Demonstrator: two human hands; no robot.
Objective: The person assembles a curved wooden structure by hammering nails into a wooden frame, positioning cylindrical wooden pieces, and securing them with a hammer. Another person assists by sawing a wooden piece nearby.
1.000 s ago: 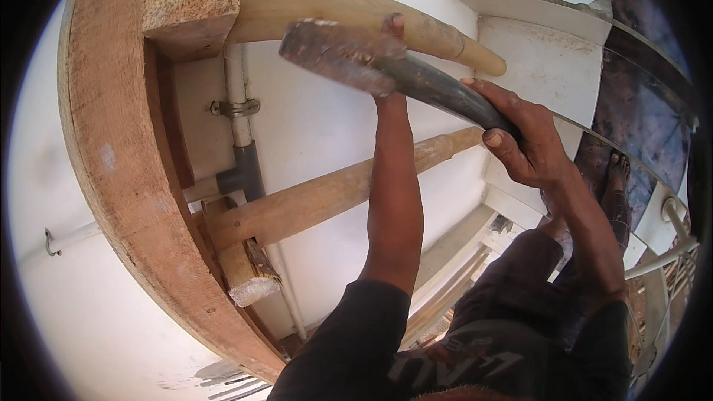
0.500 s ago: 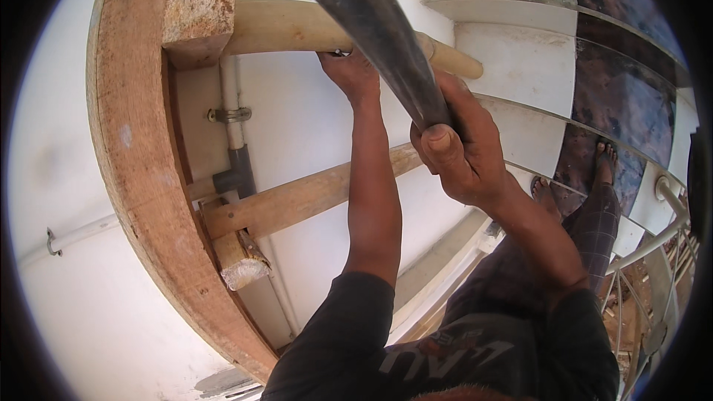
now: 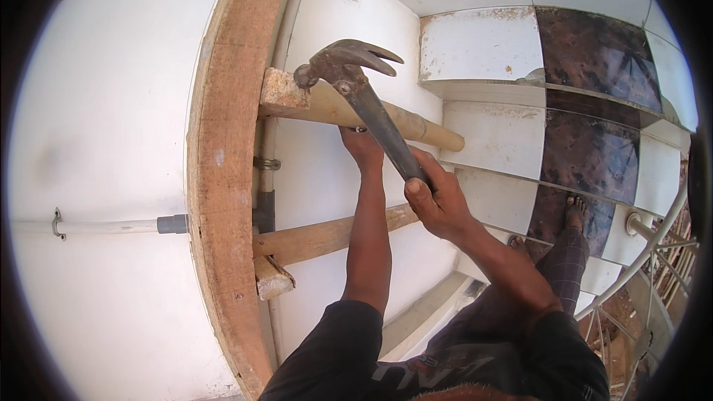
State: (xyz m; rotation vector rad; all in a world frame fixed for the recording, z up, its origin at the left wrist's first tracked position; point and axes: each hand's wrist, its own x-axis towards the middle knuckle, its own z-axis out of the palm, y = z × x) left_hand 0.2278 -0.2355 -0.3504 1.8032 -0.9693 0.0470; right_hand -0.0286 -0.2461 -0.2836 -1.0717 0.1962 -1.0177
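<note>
In my right hand [image 3: 444, 200] is the dark handle of a claw hammer [image 3: 386, 128], fingers wrapped round it with the thumb along the grip. The hammer's striking face lies over the rough end of a short wood block [image 3: 285, 93], and I cannot tell whether they touch. Just beyond the hammer runs a round bamboo pole [image 3: 416, 126], its near end beside the block. My left hand [image 3: 362, 147] reaches up to the underside of this pole and grips it; most of its fingers are hidden behind it. A ring shows on that hand.
A thick timber beam [image 3: 226, 148] curves down the left side. Below the pole, a wooden bar [image 3: 319, 241] and another block [image 3: 273, 281] meet it. Pipes [image 3: 96, 227] run along the white wall. Tiled steps [image 3: 587, 145] and a metal railing [image 3: 657, 230] stand to the right.
The hammer has come down from near the camera, and its head is now over the wood block. My view has shifted; my left hand stays at the bamboo pole.
</note>
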